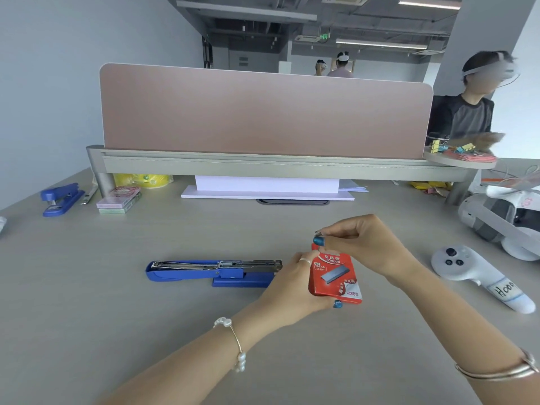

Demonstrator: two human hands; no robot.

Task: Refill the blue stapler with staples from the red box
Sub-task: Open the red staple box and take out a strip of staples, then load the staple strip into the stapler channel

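Observation:
The blue stapler lies on the desk left of my hands, flipped wide open so its metal staple channel faces up. My left hand holds the red box of staples upright, just right of the stapler's end. My right hand is at the top of the box, thumb and forefinger pinched on a small grey strip of staples right above the box's open top edge.
A second blue stapler and small boxes sit at the far left under the pink divider. A white controller and a headset lie to the right. A person sits beyond the divider's right end.

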